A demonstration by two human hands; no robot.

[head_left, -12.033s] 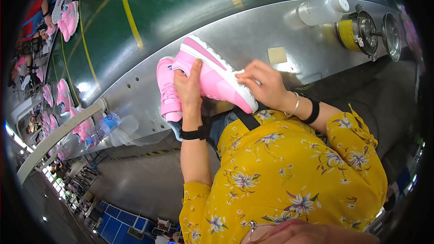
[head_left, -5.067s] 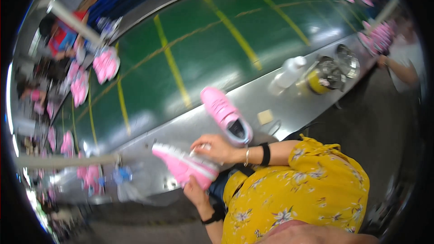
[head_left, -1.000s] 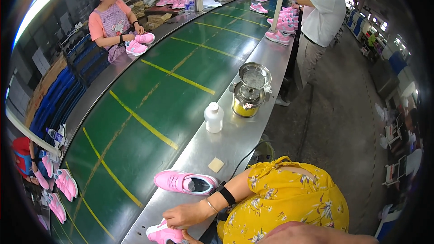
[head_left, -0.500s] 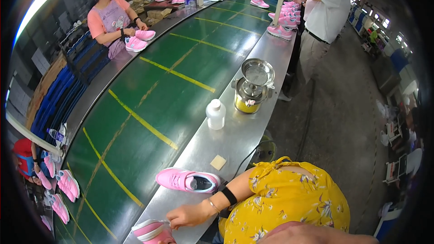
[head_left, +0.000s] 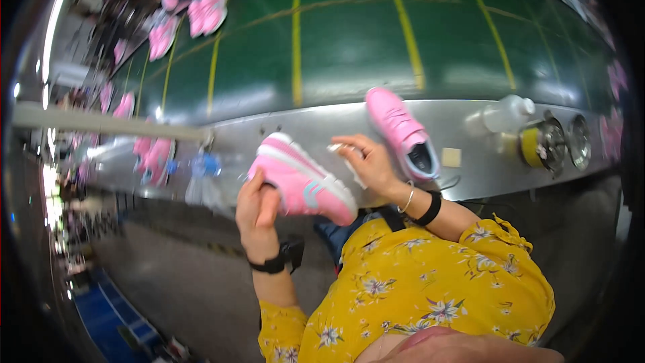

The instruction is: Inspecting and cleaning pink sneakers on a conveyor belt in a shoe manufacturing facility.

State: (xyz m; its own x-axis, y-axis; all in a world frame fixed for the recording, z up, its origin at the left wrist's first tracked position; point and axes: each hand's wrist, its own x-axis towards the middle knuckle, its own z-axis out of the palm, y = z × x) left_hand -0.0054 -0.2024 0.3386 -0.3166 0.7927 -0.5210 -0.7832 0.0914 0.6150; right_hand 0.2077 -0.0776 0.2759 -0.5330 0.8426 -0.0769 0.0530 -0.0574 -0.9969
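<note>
My left hand (head_left: 257,214) is closed around the opening end of a pink sneaker (head_left: 299,178), held above the metal ledge with its white and pink sole turned up and outward. Just right of the sole is my right hand (head_left: 371,165), fingers bent around a crumpled white cloth or tissue (head_left: 334,148); it looks apart from the shoe. A second pink sneaker (head_left: 395,121) lies on the ledge beyond my right hand, its toe pointing at the belt. A small beige square pad (head_left: 451,157) lies beside its heel.
Along the ledge's right stand a white plastic bottle (head_left: 505,115) and a metal pot with a yellow band (head_left: 536,146). Beyond runs a green conveyor belt (head_left: 349,40). To the left are a pale post (head_left: 107,124), a blue-tinted bottle (head_left: 205,165) and more pink sneakers (head_left: 158,160).
My view has swung left and down. My left hand and the whole held sneaker now show, with the sneaker raised; my right hand has come away from it, holding the white cloth.
</note>
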